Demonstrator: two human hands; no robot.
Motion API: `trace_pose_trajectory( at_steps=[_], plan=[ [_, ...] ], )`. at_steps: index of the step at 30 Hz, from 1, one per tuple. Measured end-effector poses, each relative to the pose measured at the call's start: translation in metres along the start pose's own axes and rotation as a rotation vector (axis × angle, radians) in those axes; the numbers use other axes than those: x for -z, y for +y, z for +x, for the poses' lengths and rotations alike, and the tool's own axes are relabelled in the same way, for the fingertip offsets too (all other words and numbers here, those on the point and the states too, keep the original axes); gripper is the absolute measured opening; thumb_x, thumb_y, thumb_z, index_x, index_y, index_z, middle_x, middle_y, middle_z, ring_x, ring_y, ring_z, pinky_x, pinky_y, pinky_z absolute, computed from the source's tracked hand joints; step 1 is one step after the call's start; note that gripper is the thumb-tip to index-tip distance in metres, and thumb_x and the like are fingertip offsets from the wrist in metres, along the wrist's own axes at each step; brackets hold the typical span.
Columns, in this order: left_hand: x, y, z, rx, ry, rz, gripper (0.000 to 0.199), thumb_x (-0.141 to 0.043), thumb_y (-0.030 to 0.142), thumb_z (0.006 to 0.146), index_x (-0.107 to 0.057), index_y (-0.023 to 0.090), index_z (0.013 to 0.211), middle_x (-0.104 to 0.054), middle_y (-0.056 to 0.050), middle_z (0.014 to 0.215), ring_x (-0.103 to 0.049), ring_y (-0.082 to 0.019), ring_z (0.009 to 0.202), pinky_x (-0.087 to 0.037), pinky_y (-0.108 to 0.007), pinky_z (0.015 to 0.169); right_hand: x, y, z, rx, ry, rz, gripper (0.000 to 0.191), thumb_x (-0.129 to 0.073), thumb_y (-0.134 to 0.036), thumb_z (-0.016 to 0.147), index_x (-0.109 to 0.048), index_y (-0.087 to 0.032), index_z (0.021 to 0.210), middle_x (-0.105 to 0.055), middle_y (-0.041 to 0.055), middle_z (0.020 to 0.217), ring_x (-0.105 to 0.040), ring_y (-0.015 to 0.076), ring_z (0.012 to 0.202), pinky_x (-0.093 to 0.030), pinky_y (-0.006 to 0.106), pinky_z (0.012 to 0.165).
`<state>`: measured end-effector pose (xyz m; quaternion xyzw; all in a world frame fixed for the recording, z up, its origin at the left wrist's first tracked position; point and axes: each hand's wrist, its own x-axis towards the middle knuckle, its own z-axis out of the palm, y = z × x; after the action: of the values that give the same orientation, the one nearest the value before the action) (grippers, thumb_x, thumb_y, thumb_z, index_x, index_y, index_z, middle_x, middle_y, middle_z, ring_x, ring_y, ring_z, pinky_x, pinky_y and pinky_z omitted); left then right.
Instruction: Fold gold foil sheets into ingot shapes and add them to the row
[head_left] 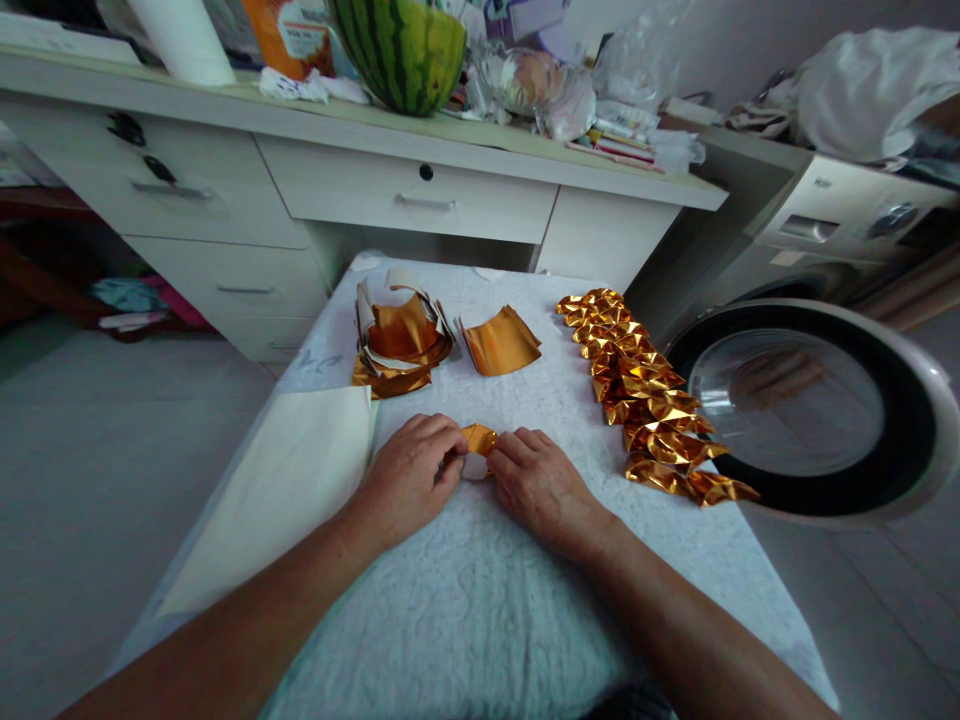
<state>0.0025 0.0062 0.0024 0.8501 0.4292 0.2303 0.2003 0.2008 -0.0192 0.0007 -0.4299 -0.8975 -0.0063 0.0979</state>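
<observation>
Between my two hands, low over the cloth-covered table [465, 590], is a small piece of gold foil paper [480, 437], with a pale patch showing below the gold. My left hand [420, 465] pinches its left end with closed fingers. The right end is gripped by my right hand [536, 480], its fingers bent and pressed together. Beyond my hands lies a curved stack of gold foil paper [502, 342]. Left of that sits a larger, curled pile of gold and white sheets [401, 335]. On the right, rows of folded gold paper pieces [645, 390] overlap in a long band.
A large cream sheet [277, 490] covers the table's left side. Behind stands a white desk [420, 205] with drawers, bearing a cut watermelon [405, 50] and plastic bags. To the right, a washing machine's open round door [802, 410] reaches close to the table edge.
</observation>
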Motion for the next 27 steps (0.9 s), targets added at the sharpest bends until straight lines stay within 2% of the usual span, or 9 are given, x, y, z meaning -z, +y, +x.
trace_pose_trajectory(
  at_steps=[6,10,15,21,27],
  plan=[
    [0.001,0.005,-0.003,0.013,-0.024,0.019,0.025,-0.062,0.013,0.068,-0.049,0.021,0.087,-0.058,-0.002,0.089,-0.054,-0.022,0.089,-0.046,-0.039,0.081,0.002,0.007,0.0,-0.057,0.048,0.046,0.011,-0.051,-0.01,0.087,-0.059,-0.016,0.083,-0.058,0.0041,0.081,-0.049,0.0182,0.076,-0.04,0.031,0.073],
    [-0.005,-0.002,-0.005,-0.011,0.007,0.05,0.02,-0.059,0.008,0.075,-0.05,0.021,0.088,-0.06,-0.002,0.089,-0.056,-0.021,0.089,-0.047,-0.037,0.079,0.003,0.01,-0.001,-0.092,0.066,0.072,0.012,-0.051,-0.008,0.084,-0.059,-0.016,0.082,-0.057,0.0044,0.08,-0.049,0.018,0.076,-0.04,0.03,0.072],
    [-0.01,-0.008,-0.006,-0.119,0.066,0.108,0.015,-0.058,0.009,0.084,-0.059,0.019,0.095,-0.067,-0.003,0.094,-0.06,-0.02,0.09,-0.049,-0.036,0.083,0.002,0.01,-0.002,-0.113,0.059,0.096,0.012,-0.05,-0.008,0.084,-0.06,-0.015,0.082,-0.058,0.0051,0.08,-0.049,0.018,0.077,-0.04,0.03,0.073],
    [-0.008,-0.005,-0.004,-0.239,0.099,0.25,0.009,-0.061,0.013,0.086,-0.065,0.019,0.092,-0.069,-0.003,0.095,-0.062,-0.022,0.089,-0.051,-0.038,0.08,0.005,0.007,-0.005,-0.121,0.024,0.146,0.006,-0.058,-0.016,0.081,-0.06,-0.017,0.087,-0.059,0.0055,0.088,-0.05,0.0192,0.084,-0.04,0.031,0.077],
    [-0.007,-0.001,-0.007,-0.304,0.096,0.39,0.011,-0.055,0.018,0.092,-0.066,0.018,0.091,-0.068,-0.004,0.089,-0.06,-0.021,0.084,-0.049,-0.038,0.078,0.004,0.004,-0.005,-0.109,0.047,0.083,0.009,-0.054,-0.018,0.091,-0.062,-0.017,0.086,-0.06,0.0052,0.087,-0.05,0.0181,0.082,-0.039,0.031,0.077]
  ],
)
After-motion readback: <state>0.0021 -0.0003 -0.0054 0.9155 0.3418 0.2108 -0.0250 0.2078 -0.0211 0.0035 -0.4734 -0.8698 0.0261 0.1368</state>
